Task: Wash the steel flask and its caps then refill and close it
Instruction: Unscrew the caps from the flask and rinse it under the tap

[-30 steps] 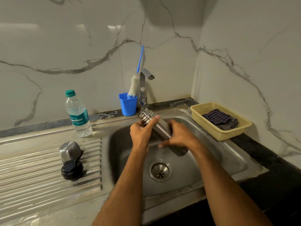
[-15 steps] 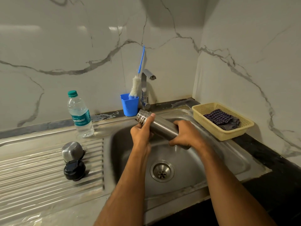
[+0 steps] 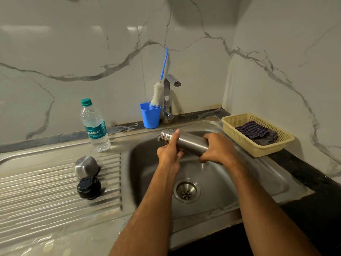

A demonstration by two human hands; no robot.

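The steel flask lies nearly level over the sink basin, its open threaded mouth pointing left. My left hand grips it just behind the neck, thumb up along the side. My right hand wraps around its base end. On the ribbed drainboard at left stand the steel cup cap upside down and the black inner cap in front of it. No water runs from the tap.
A plastic water bottle with a green cap stands at the drainboard's back. A blue cup holds a bottle brush beside the tap. A yellow basket with a dark cloth sits right of the sink.
Both hands have tipped the flask from steeply slanted to almost horizontal and raised it toward the sink's back edge. The caps have not moved.
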